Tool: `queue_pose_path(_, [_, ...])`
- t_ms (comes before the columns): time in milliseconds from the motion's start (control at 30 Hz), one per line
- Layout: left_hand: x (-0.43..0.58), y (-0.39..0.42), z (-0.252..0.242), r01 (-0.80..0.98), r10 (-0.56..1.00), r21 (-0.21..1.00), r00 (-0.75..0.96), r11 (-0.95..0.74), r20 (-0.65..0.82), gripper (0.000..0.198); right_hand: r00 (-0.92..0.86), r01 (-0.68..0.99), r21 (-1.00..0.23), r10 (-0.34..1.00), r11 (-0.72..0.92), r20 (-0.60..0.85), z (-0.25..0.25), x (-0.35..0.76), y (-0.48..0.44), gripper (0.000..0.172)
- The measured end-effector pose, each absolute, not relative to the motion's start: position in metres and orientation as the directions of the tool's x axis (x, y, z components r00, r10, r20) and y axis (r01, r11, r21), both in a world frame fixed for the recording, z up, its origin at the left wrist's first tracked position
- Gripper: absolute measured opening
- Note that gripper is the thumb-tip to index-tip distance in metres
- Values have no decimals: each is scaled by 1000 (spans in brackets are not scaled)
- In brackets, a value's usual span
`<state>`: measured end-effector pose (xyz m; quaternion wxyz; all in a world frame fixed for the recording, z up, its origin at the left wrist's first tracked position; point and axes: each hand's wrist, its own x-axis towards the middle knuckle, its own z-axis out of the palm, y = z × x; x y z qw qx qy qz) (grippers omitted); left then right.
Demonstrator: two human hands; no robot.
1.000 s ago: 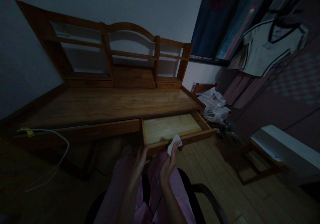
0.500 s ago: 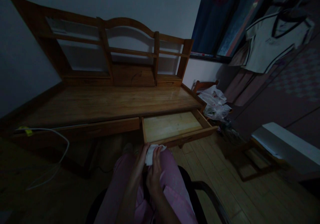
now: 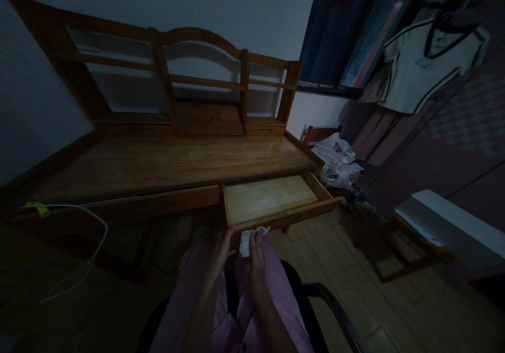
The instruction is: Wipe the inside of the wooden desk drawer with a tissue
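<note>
A wooden drawer (image 3: 276, 221) stands pulled out from the desk, its pale bottom showing. My right hand (image 3: 257, 261) lies over a crumpled white cloth (image 3: 245, 242), fingers together, holding it at the drawer's front face; whether it is fabric or tissue I cannot tell. To its left, my left hand (image 3: 221, 253) is open, with thumb and fingers apart and fingertips at the drawer's front left corner. It appears to touch the wood there. Both hands are above my pink-clad knees.
The wooden desk (image 3: 189, 158) carries a shelf unit (image 3: 209, 117) at the wall. A white cable (image 3: 105, 227) hangs at left. Plastic bags (image 3: 335, 155) rest on a chair at right. A stool (image 3: 390, 255) with a white box-like object stands farther right. A chair armrest (image 3: 335, 305) is beside me.
My right hand and the cloth have shifted right along the drawer front. My left hand has come away from the cloth, its fingers now spread near the corner.
</note>
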<state>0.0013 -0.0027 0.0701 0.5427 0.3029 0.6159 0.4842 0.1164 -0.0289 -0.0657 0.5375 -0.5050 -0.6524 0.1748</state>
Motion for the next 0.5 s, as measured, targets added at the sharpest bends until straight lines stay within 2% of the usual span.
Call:
queue_pose_path(167, [2,-2,64,-255,864,880,-214,401,-456,47,167,462,-787,832,409,530,-54,129,-27,62])
queue_pose_path(500, [2,-6,73,-290,852,858,-193,424,-487,50,226,465,-799,822,381,523,-56,126,-24,58])
